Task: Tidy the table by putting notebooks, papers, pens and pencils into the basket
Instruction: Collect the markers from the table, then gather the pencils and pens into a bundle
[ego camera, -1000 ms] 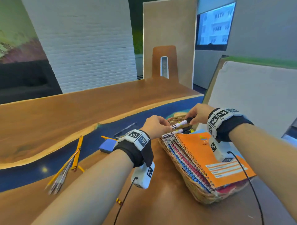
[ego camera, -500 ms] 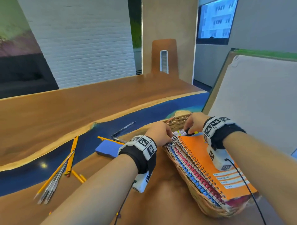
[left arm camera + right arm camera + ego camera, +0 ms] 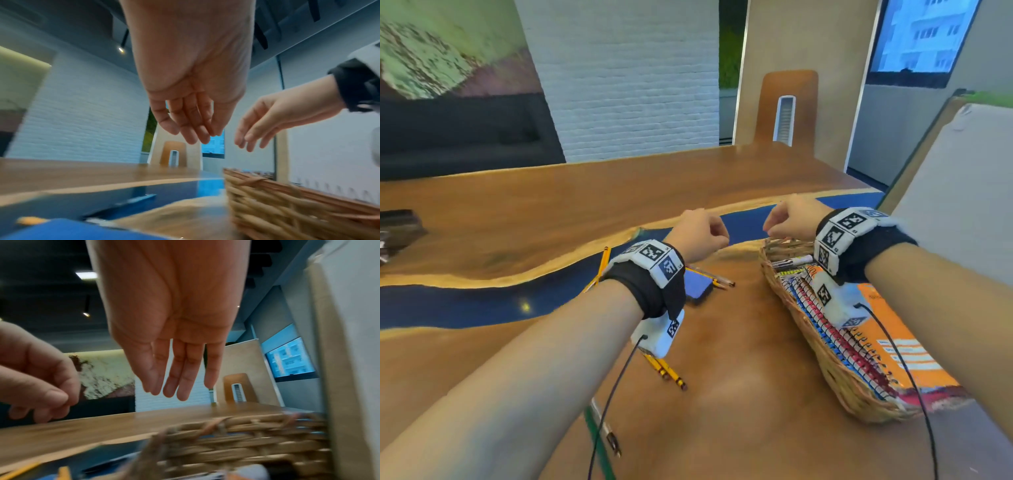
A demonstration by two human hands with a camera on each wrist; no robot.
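A second ago I held two white markers [image 3: 792,262] between my hands over the far end of the basket [image 3: 822,363]. Half a second ago both hands were down at that end, on the notebooks [image 3: 873,339]. Now the markers lie in the basket at its far end, and I have let go. My left hand [image 3: 700,233] has lifted clear, left of the basket, above the table, holding nothing. My right hand [image 3: 791,219] has risen above the far rim, fingers loose and empty.
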